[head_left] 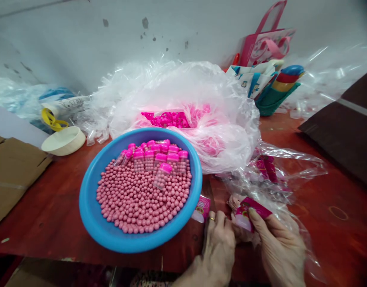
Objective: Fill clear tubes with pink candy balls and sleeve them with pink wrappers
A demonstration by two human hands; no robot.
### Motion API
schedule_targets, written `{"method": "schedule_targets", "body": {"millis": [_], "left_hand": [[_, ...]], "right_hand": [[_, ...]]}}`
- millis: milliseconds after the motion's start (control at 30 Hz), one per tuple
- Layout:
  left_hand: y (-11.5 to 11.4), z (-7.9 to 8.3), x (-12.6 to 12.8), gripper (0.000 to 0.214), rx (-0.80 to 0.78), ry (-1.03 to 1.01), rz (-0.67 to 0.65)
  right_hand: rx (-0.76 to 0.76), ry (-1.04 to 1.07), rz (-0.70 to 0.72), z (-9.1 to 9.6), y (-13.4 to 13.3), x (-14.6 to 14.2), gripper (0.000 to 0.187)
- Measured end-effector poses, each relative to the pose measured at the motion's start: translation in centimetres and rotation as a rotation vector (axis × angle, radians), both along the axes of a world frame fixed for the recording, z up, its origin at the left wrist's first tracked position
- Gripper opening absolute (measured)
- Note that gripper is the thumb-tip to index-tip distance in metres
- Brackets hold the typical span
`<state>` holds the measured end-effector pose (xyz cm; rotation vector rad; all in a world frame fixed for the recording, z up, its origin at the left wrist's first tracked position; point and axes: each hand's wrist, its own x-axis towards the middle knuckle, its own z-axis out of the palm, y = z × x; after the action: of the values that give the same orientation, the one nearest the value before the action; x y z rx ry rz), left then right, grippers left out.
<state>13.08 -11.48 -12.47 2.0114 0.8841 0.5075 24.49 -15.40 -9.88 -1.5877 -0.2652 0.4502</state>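
My right hand (280, 243) pinches a pink printed card (246, 211) between thumb and fingers, above the red table. Close to its left, my left hand (219, 243) rests low with the fingers curled down, a ring on one of them; what lies under the fingertips is hidden. Another pink printed card (203, 207) lies right at the left hand's knuckles, partly under the basin's rim. The blue basin (90, 207) holds many pink beads (141, 199). On the beads lie several small clear tubes with bright pink caps (165, 168), some with beads inside.
Behind the basin, a big clear plastic bag (231, 131) holds bright pink pieces. A crinkled plastic bag (269, 167) with pink cards is at right. A white dish (63, 141), cardboard box (16, 175), dark box (344, 127), pink bag (255, 44) and loose clear tubes (96, 133) surround the red table (52, 215).
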Motion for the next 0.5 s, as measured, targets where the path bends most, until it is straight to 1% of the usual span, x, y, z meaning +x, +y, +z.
{"method": "schedule_targets", "body": {"millis": [67,133,200,267,300,367,433,467,500], "left_hand": [[-0.6,-0.5,0.0,0.041,-0.016,-0.005,-0.024],[-0.6,-0.7,0.1,0.039,-0.050,-0.016,-0.034],[0.0,-0.6,0.3,0.029,-0.102,-0.025,-0.030],[0.9,-0.1,0.6,0.018,-0.166,-0.033,-0.019],[1.3,0.4,0.6,0.019,-0.201,-0.039,-0.010],[1.9,1.7,0.3,0.029,-0.284,-0.074,0.035],[2.3,3.3,-0.2,0.039,-0.384,-0.137,0.112],[2.4,4.2,-0.5,0.047,-0.432,-0.171,0.136],[2.4,5.0,-0.7,0.049,-0.475,-0.207,0.141]], "right_hand": [[-0.003,-0.018,-0.004,0.4,0.0,0.1,0.029],[-0.004,-0.027,0.002,0.6,0.2,-0.1,0.029],[-0.004,-0.027,0.014,0.8,0.4,-0.2,0.029],[0.000,-0.009,0.039,0.9,0.4,-0.3,0.029],[0.003,0.009,0.058,1.0,0.3,-0.2,0.029],[0.011,0.061,0.115,1.2,-0.2,0.0,0.032],[0.011,0.120,0.192,1.5,-0.7,0.2,0.036],[0.007,0.143,0.229,1.8,-0.9,0.3,0.036],[0.002,0.157,0.262,2.1,-1.1,0.3,0.035]]}}
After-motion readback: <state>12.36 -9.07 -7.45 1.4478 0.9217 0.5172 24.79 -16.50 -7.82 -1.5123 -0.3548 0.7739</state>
